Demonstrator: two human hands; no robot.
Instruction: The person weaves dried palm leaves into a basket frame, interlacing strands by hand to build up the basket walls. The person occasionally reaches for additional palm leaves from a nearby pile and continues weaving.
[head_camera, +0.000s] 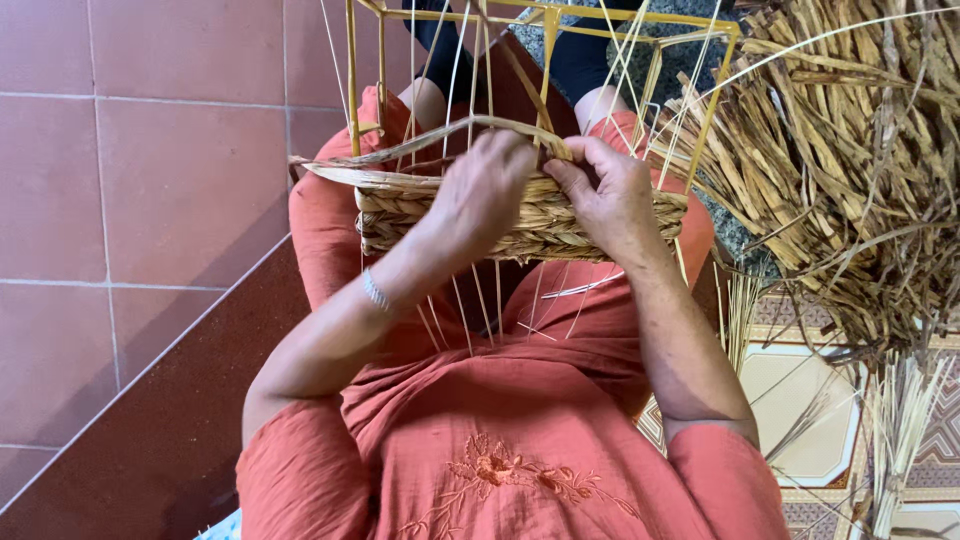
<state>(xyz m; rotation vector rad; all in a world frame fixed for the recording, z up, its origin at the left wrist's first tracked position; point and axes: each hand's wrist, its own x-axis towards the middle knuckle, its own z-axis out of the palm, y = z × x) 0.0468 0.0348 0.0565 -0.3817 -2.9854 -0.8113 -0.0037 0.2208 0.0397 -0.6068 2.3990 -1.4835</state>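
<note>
Basket: woven band is sitting on the person's lap, wrapped round a yellow frame of thin upright stakes.
Loose strand: flat fibre strip is trailing out to the left edge of the band and arching up over both hands.
Left hand: left hand is pressing on the top of the band, fingers curled down over the rim and looking closed on the strand, though the grip itself is hidden.
Right hand: right hand is working just beside it, fingers pinching the strand where it is meeting the rim.
Doing it well: by my reckoning, keeping the strand taut and flat, and packing it hard down against the row beneath, is what is making a tight weave; slack here could be leaving gaps between stakes.
Far right: heap of dried fibre is lying on the patterned floor.
</note>
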